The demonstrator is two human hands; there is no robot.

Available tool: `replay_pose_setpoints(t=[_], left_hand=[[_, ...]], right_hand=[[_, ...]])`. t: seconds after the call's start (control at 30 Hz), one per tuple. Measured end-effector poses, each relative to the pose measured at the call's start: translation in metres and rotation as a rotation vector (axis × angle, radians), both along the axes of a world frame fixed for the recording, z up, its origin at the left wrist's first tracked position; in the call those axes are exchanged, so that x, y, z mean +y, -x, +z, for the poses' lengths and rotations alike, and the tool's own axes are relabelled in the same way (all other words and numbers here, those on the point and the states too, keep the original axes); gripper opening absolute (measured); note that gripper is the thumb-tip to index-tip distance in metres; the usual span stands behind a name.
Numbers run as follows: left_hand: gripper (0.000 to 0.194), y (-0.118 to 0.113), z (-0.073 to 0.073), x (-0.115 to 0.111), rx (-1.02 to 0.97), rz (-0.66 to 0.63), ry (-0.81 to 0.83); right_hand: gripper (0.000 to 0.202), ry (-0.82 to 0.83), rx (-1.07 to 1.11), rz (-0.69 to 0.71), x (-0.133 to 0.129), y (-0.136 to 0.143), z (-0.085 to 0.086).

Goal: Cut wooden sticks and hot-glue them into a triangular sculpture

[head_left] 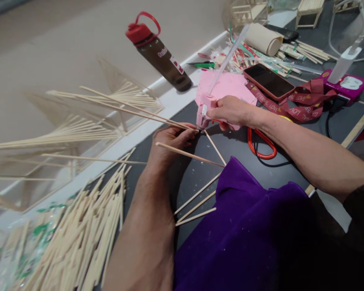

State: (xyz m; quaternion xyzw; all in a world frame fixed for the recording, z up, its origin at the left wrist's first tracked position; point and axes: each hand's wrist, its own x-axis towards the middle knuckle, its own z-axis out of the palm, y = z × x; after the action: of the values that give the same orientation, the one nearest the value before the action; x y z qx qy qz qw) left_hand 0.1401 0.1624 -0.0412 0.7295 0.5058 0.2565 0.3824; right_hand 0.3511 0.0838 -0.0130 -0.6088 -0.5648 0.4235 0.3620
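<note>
My right hand (232, 111) is wrapped round a pink glue gun (204, 109) with a long clear glue stick rising from its back. The gun's nozzle points down beside the fingertips of my left hand (176, 139), which pinch thin wooden sticks (130, 110) that stretch away to the left. Another stick (188, 154) lies across near my left wrist, and one more slants down from just below the nozzle. Whether the nozzle touches the sticks cannot be made out.
A pile of wooden sticks (87, 218) lies at the lower left, by stick frames (79, 133). A dark bottle (160, 56) stands at the back. Right of the pink sheet (200, 87) are a phone (269, 81), orange-handled scissors (268, 154) and a purple power socket (356, 85).
</note>
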Motion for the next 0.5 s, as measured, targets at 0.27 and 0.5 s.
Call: replay_pose_setpoints(t=[0.27,0.5], left_hand=[[0.042,0.001,-0.0036,0.001,0.0,0.014,0.006],[0.043,0.0015,-0.0034,0.0021,-0.005,0.022,0.013]], right_hand=[[0.018,-0.001,-0.028,-0.035,-0.003,-0.0008,0.0062],[0.019,0.01,-0.043,-0.046,0.0002,-0.001,0.0014]])
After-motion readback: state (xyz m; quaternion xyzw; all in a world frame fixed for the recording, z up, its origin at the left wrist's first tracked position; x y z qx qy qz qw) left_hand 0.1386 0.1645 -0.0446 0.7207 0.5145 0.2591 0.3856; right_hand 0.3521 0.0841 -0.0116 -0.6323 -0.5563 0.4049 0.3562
